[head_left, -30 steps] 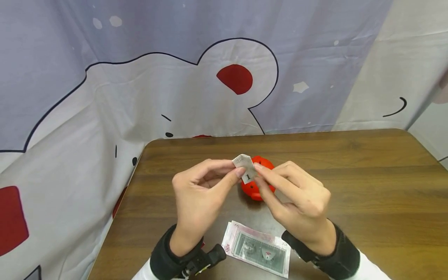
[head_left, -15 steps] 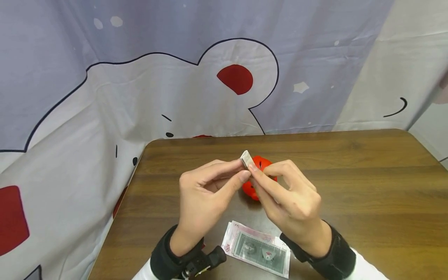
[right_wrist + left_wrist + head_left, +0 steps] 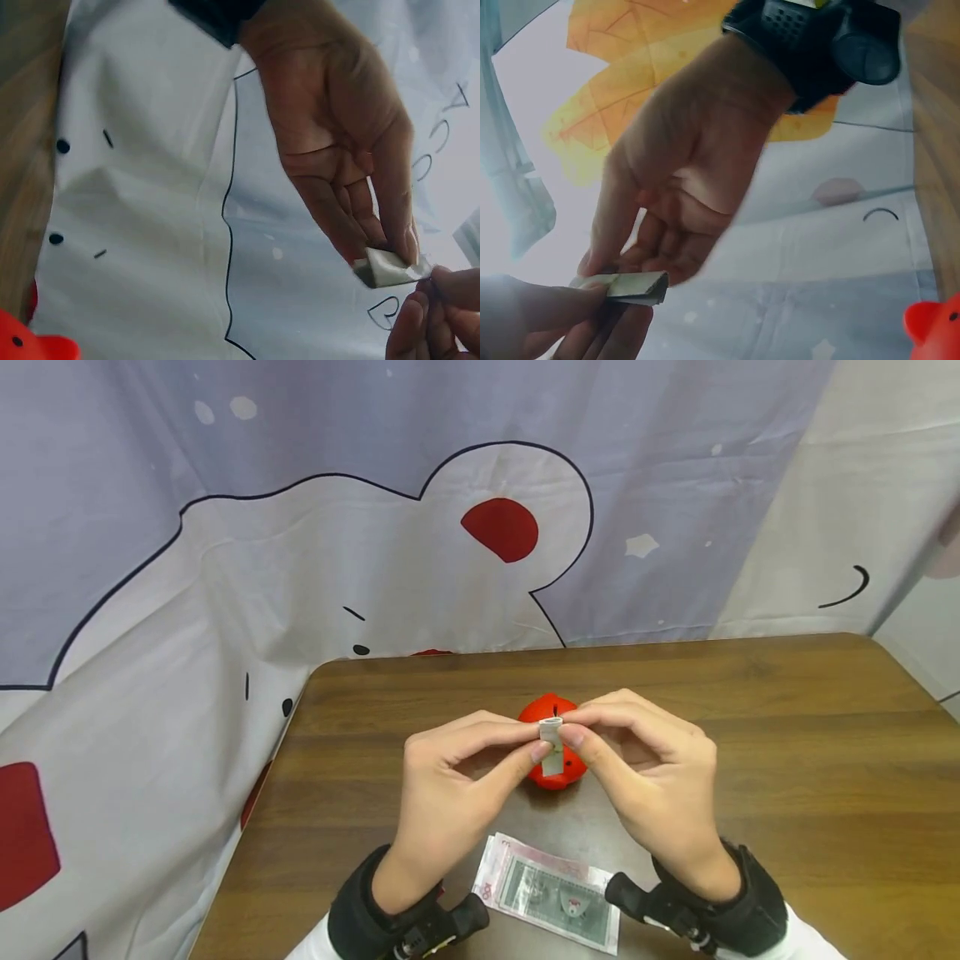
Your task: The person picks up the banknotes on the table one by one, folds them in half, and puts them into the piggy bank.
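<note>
A small folded banknote [image 3: 552, 760] stands upright between both hands in the head view. My left hand [image 3: 453, 777] pinches its left edge with thumb and index finger, while my right hand [image 3: 660, 768] pinches the right edge. Its folded layers show at the end in the left wrist view, where the banknote [image 3: 639, 285] lies between the two hands' fingertips. Directly behind it on the table sits a red pig-shaped bank [image 3: 534, 710] with a dark slot on top, partly covered by the banknote and fingers.
Near the front of the wooden table [image 3: 810, 760] lies a fanned stack of pink and green-grey banknotes [image 3: 555, 893], between the two wrists. A patterned curtain [image 3: 337, 552] hangs along the back and left edges.
The banknote has turned from tilted to upright and become a narrower strip. My right hand has rotated and shifted its pinch; my left hand has moved slightly right.
</note>
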`<state>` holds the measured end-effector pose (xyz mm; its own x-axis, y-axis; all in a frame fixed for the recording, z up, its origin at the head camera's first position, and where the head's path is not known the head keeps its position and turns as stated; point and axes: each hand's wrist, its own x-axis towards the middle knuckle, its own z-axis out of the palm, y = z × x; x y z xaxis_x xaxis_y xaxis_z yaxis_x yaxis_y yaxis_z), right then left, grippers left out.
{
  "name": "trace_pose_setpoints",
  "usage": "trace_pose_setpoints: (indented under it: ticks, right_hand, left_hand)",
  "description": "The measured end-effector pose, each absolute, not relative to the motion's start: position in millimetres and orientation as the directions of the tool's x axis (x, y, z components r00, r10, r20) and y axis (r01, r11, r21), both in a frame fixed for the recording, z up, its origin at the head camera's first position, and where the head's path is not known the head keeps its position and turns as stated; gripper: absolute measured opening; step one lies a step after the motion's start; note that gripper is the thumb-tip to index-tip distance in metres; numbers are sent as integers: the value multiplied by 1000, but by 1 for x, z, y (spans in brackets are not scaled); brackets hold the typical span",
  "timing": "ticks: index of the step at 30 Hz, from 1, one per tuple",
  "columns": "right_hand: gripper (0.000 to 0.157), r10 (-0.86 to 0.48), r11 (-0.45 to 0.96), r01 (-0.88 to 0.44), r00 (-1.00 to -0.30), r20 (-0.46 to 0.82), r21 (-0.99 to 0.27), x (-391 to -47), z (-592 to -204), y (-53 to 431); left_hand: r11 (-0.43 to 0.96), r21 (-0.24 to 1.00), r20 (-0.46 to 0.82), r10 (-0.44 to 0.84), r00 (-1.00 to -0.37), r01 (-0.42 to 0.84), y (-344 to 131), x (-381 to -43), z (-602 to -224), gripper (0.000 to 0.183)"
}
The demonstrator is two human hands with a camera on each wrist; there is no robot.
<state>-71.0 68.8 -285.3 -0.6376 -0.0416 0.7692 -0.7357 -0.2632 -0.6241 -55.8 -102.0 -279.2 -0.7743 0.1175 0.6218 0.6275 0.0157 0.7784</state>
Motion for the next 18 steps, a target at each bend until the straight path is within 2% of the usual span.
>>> trace_pose_setpoints:
  ticks: [3, 6, 13, 18]
  right_hand:
    - [7, -46, -211, -766, -613, 789, -608, -71, -286, 66]
    - [13, -61, -172, -774, -609, 791, -610, -70, -288, 63]
    - [10, -41, -232, -763, -612, 790, -603, -72, -288, 65]
    - [9, -91, -183, -770, -605, 791, -611, -71, -290, 65]
  left_hand:
    - [37, 764, 637, 118, -762, 644, -99, -56, -281, 18]
    - [37, 762, 639, 123, -760, 646, -97, -56, -283, 18]
    - [49, 736, 671, 74, -738, 675, -98, -58, -282, 16]
    - [61, 710, 700, 47, -713, 701, -100, -57, -280, 17]
